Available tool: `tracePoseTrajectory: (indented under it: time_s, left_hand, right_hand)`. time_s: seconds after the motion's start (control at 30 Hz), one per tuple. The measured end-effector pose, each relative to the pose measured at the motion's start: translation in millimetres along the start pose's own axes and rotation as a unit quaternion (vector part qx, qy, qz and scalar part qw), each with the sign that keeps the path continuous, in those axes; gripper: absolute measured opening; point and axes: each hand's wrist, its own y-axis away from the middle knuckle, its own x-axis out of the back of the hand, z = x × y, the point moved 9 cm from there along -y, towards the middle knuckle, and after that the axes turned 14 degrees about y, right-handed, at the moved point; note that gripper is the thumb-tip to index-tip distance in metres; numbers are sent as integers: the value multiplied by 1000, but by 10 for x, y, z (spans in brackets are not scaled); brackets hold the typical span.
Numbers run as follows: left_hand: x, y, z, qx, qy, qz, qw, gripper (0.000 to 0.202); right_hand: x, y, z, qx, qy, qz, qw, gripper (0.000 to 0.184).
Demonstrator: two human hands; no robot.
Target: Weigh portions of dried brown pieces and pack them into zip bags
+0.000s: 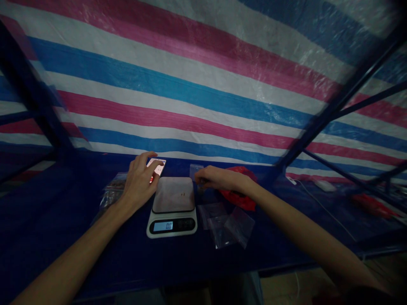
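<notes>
My left hand (140,180) is over a lit phone (160,166) behind the scale, its fingers apart and one fingertip at the screen. A kitchen scale (173,195) with a white body reads 0.0, and a few tiny brown bits lie on its metal plate. To the right of the plate, my right hand (213,177) has its fingers curled downward beside a small clear zip bag (196,169). What those fingers pinch, if anything, is hidden. Several clear zip bags (222,222) lie overlapping at the scale's right. Behind my right wrist sits a red plastic bag (237,197).
A clear bag of dark contents (112,188) lies left of my left wrist. Blue metal posts (305,142) frame both sides, and a striped plastic sheet (178,84) hangs behind the blue tabletop (133,254). A white cable (321,203) runs along the right.
</notes>
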Motion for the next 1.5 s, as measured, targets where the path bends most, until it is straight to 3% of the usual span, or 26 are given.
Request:
tracePoseTrajectory:
  time_s: [0.73, 0.83, 0.97, 1.13, 1.37, 1.43, 1.5]
  left_hand:
    - [-99, 8, -29, -9, -11, -35, 999, 28]
    - [-95, 4, -27, -7, -8, -34, 999, 28]
    - [-89, 2, -18, -7, -10, -30, 999, 27]
    - [-107, 13, -17, -15, -14, -31, 999, 27]
    - [-134, 16, -42, 1, -14, -25, 1000, 25]
    - [-158, 21, -45, 6, -10, -26, 1000, 25]
    - [-190, 29, -48, 8, -6, -31, 999, 26]
  right_hand:
    - [59, 20, 54, -11, -55, 17, 998, 30]
    - [199, 118, 19, 8, -38, 93, 995, 43]
    - [388, 465, 82, -77, -25, 267, 960, 68]
    - [154, 932, 148, -149, -86, 361, 917, 68]
    - [-262, 1449, 356, -224, -305, 386, 841, 57]
    - [-314, 1538, 362, -246, -289, 369, 848, 45]
    - [-340, 1586, 345, -263, -219, 344, 874, 34]
